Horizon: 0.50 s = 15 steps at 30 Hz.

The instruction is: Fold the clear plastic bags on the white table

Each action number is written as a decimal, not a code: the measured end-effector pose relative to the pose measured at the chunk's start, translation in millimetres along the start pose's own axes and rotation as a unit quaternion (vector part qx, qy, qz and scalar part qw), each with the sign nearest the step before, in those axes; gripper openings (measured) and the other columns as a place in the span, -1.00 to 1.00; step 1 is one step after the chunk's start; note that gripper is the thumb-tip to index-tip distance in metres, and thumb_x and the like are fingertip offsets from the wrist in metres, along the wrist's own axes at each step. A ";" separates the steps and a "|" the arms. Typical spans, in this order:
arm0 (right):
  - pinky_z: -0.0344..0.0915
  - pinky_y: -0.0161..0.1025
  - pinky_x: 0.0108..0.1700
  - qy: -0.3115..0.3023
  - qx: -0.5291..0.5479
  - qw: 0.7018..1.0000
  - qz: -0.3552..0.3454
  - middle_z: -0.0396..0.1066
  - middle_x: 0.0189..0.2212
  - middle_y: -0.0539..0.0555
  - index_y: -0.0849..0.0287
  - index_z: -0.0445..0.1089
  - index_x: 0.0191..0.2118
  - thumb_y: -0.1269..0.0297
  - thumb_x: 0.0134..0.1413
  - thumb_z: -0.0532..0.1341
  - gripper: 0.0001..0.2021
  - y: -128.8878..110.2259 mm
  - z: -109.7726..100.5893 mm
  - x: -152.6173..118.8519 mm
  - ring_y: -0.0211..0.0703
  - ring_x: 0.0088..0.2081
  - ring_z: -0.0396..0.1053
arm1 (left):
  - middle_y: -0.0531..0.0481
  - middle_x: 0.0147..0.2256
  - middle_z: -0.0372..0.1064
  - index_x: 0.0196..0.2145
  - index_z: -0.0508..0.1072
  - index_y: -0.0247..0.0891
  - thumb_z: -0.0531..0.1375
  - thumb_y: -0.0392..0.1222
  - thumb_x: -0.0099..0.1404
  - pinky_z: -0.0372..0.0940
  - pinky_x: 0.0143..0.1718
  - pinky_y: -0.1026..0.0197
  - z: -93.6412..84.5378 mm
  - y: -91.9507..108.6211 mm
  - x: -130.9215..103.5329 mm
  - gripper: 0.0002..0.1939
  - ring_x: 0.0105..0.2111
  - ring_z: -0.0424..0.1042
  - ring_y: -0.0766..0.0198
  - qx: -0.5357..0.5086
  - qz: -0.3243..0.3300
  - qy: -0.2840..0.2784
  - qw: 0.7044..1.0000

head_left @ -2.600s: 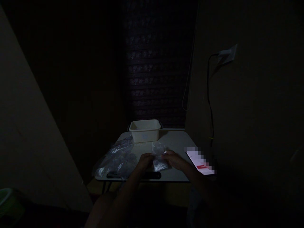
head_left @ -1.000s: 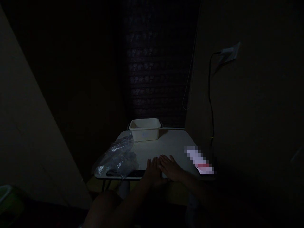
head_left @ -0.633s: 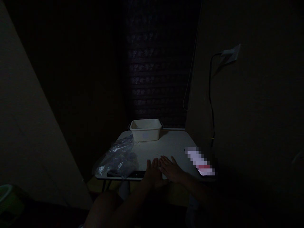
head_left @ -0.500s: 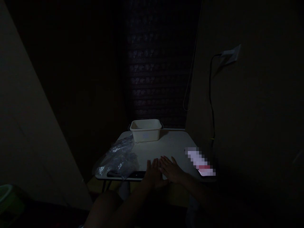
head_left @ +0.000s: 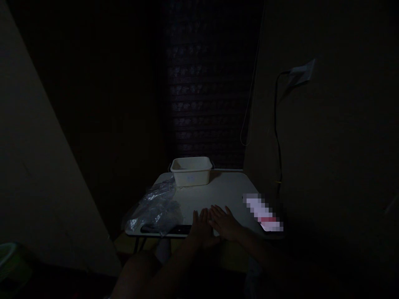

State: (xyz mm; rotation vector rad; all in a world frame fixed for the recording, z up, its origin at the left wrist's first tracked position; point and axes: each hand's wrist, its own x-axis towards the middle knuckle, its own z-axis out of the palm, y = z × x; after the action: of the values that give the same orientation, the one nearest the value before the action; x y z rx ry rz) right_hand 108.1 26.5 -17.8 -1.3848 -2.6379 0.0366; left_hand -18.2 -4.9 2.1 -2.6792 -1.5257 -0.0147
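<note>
Both of my hands are at the near edge of a small white folding table (head_left: 222,189), side by side with fingers stretched forward. My left hand (head_left: 202,227) is open, its fingertips beside those of my right hand. My right hand (head_left: 225,223) lies open too, palm down, and nothing shows in either one. To the left, a crumpled clear plastic bag (head_left: 157,205) spreads over the table. At the back stands a white plastic tub (head_left: 191,177) with a label on its front. A pixelated phone-like bright rectangle (head_left: 262,211) lies at the right edge.
The room is very dark. A patterned blind (head_left: 193,99) hangs behind the table. On the right wall, a black cable (head_left: 276,112) drops from a plug in a white socket (head_left: 302,72). A green basket (head_left: 12,263) stands on the floor at lower left.
</note>
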 end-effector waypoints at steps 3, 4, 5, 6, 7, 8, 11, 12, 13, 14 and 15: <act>-0.39 -0.01 -0.04 0.000 0.000 1.000 0.001 -0.19 0.03 0.09 0.20 -0.17 0.03 0.07 -0.03 -0.38 -0.49 -0.1 0.1 0.1 -0.15 0.03 -0.30 | -0.21 0.03 -0.26 0.02 -0.20 -0.37 -0.35 0.23 -0.01 -0.37 -0.11 -0.11 0.4 -0.1 0.4 -0.25 0.00 -0.32 0.02 0.006 0.001 -0.001 1.000; -0.40 -0.01 -0.04 0.001 0.000 1.000 0.001 -0.19 0.03 0.09 0.19 -0.17 0.02 0.07 -0.03 -0.38 -0.49 -0.2 0.0 0.1 -0.15 0.03 -0.30 | -0.21 0.03 -0.27 0.02 -0.20 -0.37 -0.35 0.23 -0.01 -0.37 -0.11 -0.11 0.3 -0.2 0.6 -0.24 0.00 -0.33 0.02 0.008 -0.001 -0.006 1.000; -0.40 -0.01 -0.04 0.001 -0.001 1.000 0.001 -0.20 0.03 0.09 0.19 -0.17 0.02 0.07 -0.03 -0.38 -0.49 -0.3 -0.2 0.0 -0.15 0.03 -0.30 | -0.22 0.03 -0.27 0.02 -0.21 -0.38 -0.36 0.23 -0.02 -0.37 -0.11 -0.11 0.2 -0.3 0.8 -0.24 0.00 -0.33 0.02 0.008 -0.002 -0.012 1.000; -0.39 -0.01 -0.04 0.002 -0.001 1.000 0.001 -0.20 0.03 0.09 0.19 -0.17 0.02 0.07 -0.03 -0.38 -0.49 -0.4 -0.5 -0.1 -0.15 0.03 -0.31 | -0.22 0.03 -0.28 0.02 -0.21 -0.39 -0.36 0.23 -0.02 -0.37 -0.11 -0.11 0.3 -0.4 0.9 -0.23 0.00 -0.34 0.02 0.008 -0.003 -0.016 1.000; -0.39 -0.01 -0.05 0.001 -0.001 1.000 0.000 -0.20 0.03 0.09 0.20 -0.17 0.02 0.07 -0.03 -0.38 -0.49 -0.5 -0.7 -0.1 -0.15 0.03 -0.31 | -0.22 0.03 -0.29 0.02 -0.21 -0.39 -0.36 0.24 -0.02 -0.37 -0.11 -0.11 0.5 -0.6 1.0 -0.23 0.00 -0.34 0.02 0.007 -0.003 -0.020 1.000; -0.38 -0.01 -0.05 0.000 -0.002 1.000 -0.001 -0.20 0.03 0.09 0.20 -0.17 0.02 0.07 -0.03 -0.38 -0.49 -0.5 -0.9 -0.1 -0.15 0.03 -0.31 | -0.22 0.03 -0.29 0.02 -0.21 -0.38 -0.36 0.24 -0.02 -0.37 -0.11 -0.11 0.9 -0.7 1.2 -0.23 0.01 -0.35 0.02 0.006 -0.002 -0.021 1.000; -0.37 0.00 -0.05 -0.006 -0.003 1.000 -0.002 -0.19 0.03 0.10 0.19 -0.16 0.02 0.08 -0.03 -0.38 -0.49 -0.6 -1.4 0.0 -0.14 0.03 -0.31 | -0.21 0.03 -0.30 0.02 -0.20 -0.36 -0.35 0.24 -0.02 -0.38 -0.11 -0.11 3.0 -1.1 1.6 -0.23 0.01 -0.36 0.03 0.003 0.000 -0.012 1.000; -0.37 0.00 -0.05 -0.007 -0.002 1.000 -0.002 -0.19 0.03 0.10 0.19 -0.16 0.02 0.08 -0.03 -0.37 -0.49 -0.8 -1.6 -0.1 -0.14 0.03 -0.31 | -0.21 0.03 -0.29 0.02 -0.20 -0.36 -0.35 0.25 -0.02 -0.38 -0.11 -0.11 3.6 -1.3 1.6 -0.23 0.01 -0.37 0.03 0.002 -0.001 -0.008 1.000; -0.38 0.00 -0.05 -0.008 -0.001 1.000 -0.001 -0.19 0.03 0.10 0.19 -0.17 0.03 0.08 -0.03 -0.37 -0.50 -0.9 -1.9 -0.2 -0.14 0.03 -0.31 | -0.21 0.03 -0.29 0.02 -0.21 -0.37 -0.34 0.25 -0.02 -0.38 -0.10 -0.10 4.1 -1.4 1.6 -0.23 0.01 -0.37 0.03 0.002 -0.003 -0.005 1.000; -0.38 0.00 -0.05 -0.008 0.000 1.000 0.000 -0.20 0.03 0.09 0.19 -0.17 0.03 0.08 -0.02 -0.37 -0.50 -1.1 -2.2 -0.5 -0.14 0.03 -0.31 | -0.21 0.03 -0.29 0.02 -0.22 -0.37 -0.34 0.24 -0.02 -0.38 -0.10 -0.10 4.4 -1.6 1.5 -0.23 0.01 -0.37 0.03 0.002 -0.004 -0.003 1.000; -0.38 0.00 -0.05 -0.008 0.001 1.000 0.001 -0.20 0.03 0.09 0.19 -0.18 0.03 0.08 -0.03 -0.38 -0.50 -1.3 -2.5 -0.8 -0.14 0.03 -0.32 | -0.21 0.03 -0.30 0.02 -0.22 -0.36 -0.34 0.24 -0.02 -0.38 -0.10 -0.10 4.4 -1.8 1.3 -0.23 0.01 -0.37 0.03 0.001 -0.003 -0.003 1.000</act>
State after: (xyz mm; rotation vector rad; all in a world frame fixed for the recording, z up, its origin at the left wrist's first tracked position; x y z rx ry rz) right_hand 107.8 24.9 -15.3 -1.3926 -2.6487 0.0515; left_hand -19.1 -2.6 -2.2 -2.6764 -1.5338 -0.0067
